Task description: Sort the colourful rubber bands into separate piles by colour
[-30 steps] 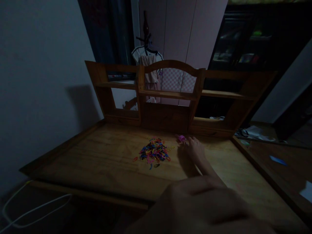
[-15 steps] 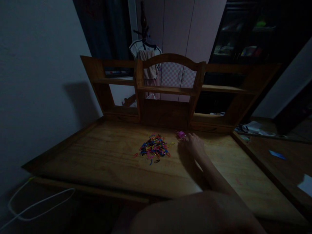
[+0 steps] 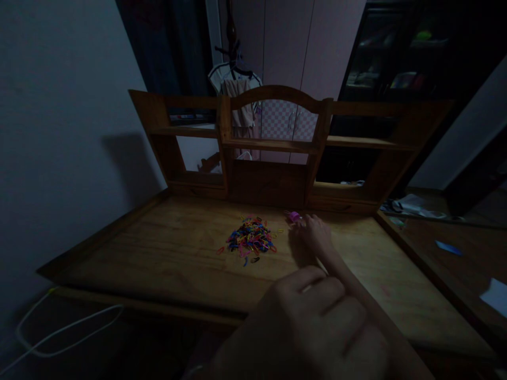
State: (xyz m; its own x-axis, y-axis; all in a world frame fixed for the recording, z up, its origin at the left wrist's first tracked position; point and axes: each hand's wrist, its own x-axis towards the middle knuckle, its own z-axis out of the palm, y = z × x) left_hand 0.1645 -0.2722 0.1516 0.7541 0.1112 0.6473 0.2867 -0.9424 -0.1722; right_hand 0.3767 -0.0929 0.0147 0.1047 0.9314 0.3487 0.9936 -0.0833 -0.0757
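Observation:
A heap of small coloured elastic bands (image 3: 250,240) lies in the middle of the wooden desk (image 3: 158,258). Just right of it a small pink object (image 3: 293,216) sits near the desk's back. My right hand (image 3: 316,235) rests on the desk, its fingers stretched forward and their tips at the pink object. My left hand (image 3: 312,322) hangs close to the camera at the bottom, seen from the back, with the fingers curled together. What is inside it is hidden.
A wooden hutch with shelves (image 3: 277,145) stands along the desk's back edge. A white cable (image 3: 67,327) loops on the floor at the left. A second dark surface on the right carries papers (image 3: 412,205) and a blue scrap (image 3: 447,247). Clothes hang behind (image 3: 237,100).
My left hand has risen into view near the camera and its curled fingers now show. The right hand stays by the pink object. The view shifted slightly.

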